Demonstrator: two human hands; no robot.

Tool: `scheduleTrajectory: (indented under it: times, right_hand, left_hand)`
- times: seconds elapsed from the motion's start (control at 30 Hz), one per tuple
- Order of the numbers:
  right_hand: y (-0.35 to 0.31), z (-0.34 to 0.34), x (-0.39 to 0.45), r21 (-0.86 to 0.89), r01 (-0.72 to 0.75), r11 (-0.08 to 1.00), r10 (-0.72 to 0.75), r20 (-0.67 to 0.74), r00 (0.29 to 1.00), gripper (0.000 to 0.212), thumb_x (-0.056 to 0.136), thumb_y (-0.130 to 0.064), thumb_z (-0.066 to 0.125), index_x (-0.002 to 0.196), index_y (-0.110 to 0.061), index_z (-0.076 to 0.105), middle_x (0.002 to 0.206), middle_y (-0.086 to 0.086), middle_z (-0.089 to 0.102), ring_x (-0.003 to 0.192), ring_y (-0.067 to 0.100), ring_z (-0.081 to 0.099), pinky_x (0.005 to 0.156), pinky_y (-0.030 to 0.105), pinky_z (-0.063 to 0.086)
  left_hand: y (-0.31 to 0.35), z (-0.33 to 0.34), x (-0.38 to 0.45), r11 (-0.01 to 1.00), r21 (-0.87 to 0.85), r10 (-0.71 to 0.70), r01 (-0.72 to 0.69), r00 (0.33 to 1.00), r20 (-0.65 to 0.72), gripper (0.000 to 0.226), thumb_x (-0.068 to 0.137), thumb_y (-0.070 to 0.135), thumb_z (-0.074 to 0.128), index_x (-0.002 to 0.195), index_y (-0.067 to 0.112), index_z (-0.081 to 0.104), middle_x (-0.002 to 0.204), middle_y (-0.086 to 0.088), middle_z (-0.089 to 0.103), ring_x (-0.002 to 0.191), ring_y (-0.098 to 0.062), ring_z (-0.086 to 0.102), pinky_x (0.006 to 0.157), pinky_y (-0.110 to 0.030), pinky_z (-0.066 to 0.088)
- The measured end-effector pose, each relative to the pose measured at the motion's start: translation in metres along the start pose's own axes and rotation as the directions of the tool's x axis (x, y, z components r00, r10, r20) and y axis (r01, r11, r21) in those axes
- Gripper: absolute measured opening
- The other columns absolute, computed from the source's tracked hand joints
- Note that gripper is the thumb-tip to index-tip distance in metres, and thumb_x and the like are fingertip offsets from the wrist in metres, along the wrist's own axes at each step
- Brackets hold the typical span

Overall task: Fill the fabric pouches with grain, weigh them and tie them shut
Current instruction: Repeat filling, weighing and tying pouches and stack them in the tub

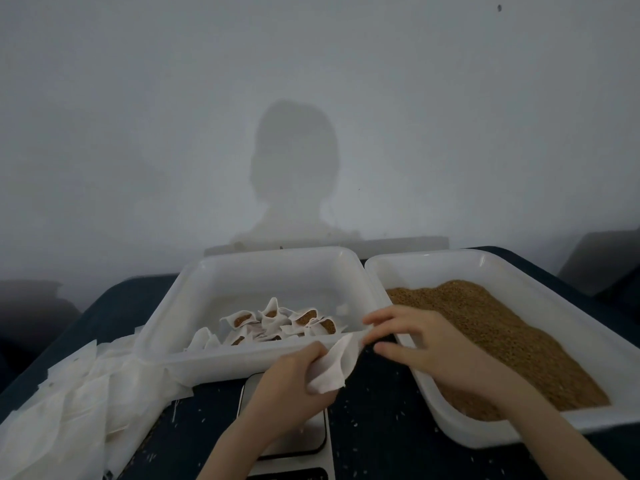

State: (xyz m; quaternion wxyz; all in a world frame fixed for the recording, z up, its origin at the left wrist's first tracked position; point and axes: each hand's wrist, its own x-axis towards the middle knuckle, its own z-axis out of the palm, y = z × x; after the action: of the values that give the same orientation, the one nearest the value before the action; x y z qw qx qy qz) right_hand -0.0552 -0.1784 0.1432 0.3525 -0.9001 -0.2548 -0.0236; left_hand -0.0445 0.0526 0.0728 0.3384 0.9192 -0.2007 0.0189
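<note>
My left hand (294,379) grips a white fabric pouch (334,368) above the small scale (287,431), which it partly hides. My right hand (419,344) hovers beside the pouch's upper edge with fingers spread and relaxed, between the two tubs; whether it touches the pouch I cannot tell. The right-hand white tub (491,268) holds a heap of brown grain (502,337). The white tub in the middle (242,268) contains several filled pouches (277,323) with grain showing at their open tops.
A loose pile of empty white pouches (72,393) lies at the left on the dark table (381,427). Stray grains dot the table near the scale. A pale wall stands right behind the tubs.
</note>
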Motion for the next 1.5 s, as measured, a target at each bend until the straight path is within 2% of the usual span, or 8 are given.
scheduleTrajectory:
  times: [0.17,0.3,0.4,0.67,0.93,1.1,1.43,1.5]
  right_hand:
    - [0.052,-0.042,-0.02,-0.192,-0.291,0.937,0.255,-0.192,0.948,0.012,0.09,-0.035,0.061,0.091,-0.047,0.066,0.098,-0.025,0.067,0.088,-0.01,0.059,0.083,0.019,0.051]
    - [0.103,-0.048,-0.032,-0.631,-0.473,0.614,0.612,0.003,0.79,0.047,0.085,-0.064,0.054,0.12,-0.033,0.06,0.11,-0.013,0.065,0.091,0.003,0.061,0.079,0.023,0.054]
    - [0.116,-0.039,-0.036,-0.65,-0.435,0.624,0.654,0.13,0.745,0.044,0.085,-0.057,0.06,0.119,-0.03,0.057,0.097,-0.014,0.06,0.081,0.003,0.057,0.067,0.019,0.049]
    - [0.123,-0.057,-0.039,-0.539,-0.543,0.644,0.697,0.12,0.707,0.025,0.086,-0.029,0.059,0.107,-0.019,0.065,0.099,-0.003,0.067,0.085,0.011,0.063,0.072,0.025,0.051]
    - [0.114,-0.107,-0.034,-0.677,-0.664,0.318,0.838,-0.127,0.53,0.008,0.08,-0.025,0.055,0.076,-0.018,0.053,0.077,-0.005,0.052,0.064,0.009,0.051,0.049,0.02,0.035]
    - [0.142,-0.083,0.004,-0.591,-0.699,0.402,0.774,-0.188,0.605,0.012,0.088,-0.02,0.051,0.096,-0.012,0.055,0.085,0.0,0.052,0.084,0.018,0.057,0.069,0.026,0.046]
    - [0.19,-0.054,0.024,-0.19,-0.705,0.683,0.699,-0.109,0.707,0.029,0.095,-0.025,0.055,0.108,-0.002,0.067,0.107,0.016,0.068,0.076,0.018,0.061,0.076,0.032,0.054]
    - [0.193,-0.055,0.02,-0.119,-0.676,0.727,0.665,-0.125,0.737,0.024,0.091,-0.021,0.06,0.095,0.002,0.067,0.092,0.017,0.068,0.068,0.017,0.056,0.07,0.03,0.048]
  left_hand:
    - [0.008,0.004,0.005,0.997,0.079,-0.023,0.023,1.0,-0.005,0.033,0.071,0.049,0.068,0.089,0.051,0.041,0.086,0.032,0.054,0.085,0.018,0.05,0.056,-0.009,0.04]
    - [0.015,0.007,0.01,0.993,0.121,-0.01,0.012,1.0,-0.016,0.039,0.072,0.05,0.066,0.101,0.046,0.041,0.089,0.029,0.052,0.082,0.011,0.052,0.063,-0.011,0.041]
    - [0.017,0.01,0.013,0.989,0.15,0.001,0.004,1.0,-0.03,0.037,0.073,0.049,0.064,0.102,0.043,0.042,0.09,0.025,0.054,0.082,0.008,0.052,0.065,-0.012,0.041]
    - [0.019,0.012,0.013,0.984,0.178,-0.004,0.006,1.0,-0.008,0.034,0.074,0.046,0.064,0.101,0.042,0.043,0.089,0.024,0.055,0.081,0.005,0.053,0.064,-0.012,0.039]
    - [0.019,0.014,0.016,0.982,0.186,-0.021,0.021,1.0,-0.001,0.037,0.074,0.046,0.066,0.103,0.042,0.043,0.09,0.023,0.055,0.081,0.003,0.053,0.061,-0.012,0.037]
    - [0.026,0.021,0.027,0.98,0.2,-0.013,0.017,1.0,-0.017,0.037,0.075,0.048,0.065,0.103,0.04,0.042,0.092,0.02,0.056,0.081,0.0,0.054,0.064,-0.013,0.039]
    - [0.02,0.018,0.03,0.978,0.207,-0.023,0.026,1.0,-0.016,0.036,0.074,0.048,0.066,0.099,0.042,0.041,0.087,0.023,0.054,0.08,0.004,0.052,0.062,-0.011,0.037]
    - [0.019,0.018,0.03,0.979,0.203,-0.024,0.028,0.999,-0.022,0.038,0.074,0.048,0.067,0.101,0.041,0.04,0.089,0.023,0.054,0.081,0.003,0.053,0.063,-0.011,0.037]
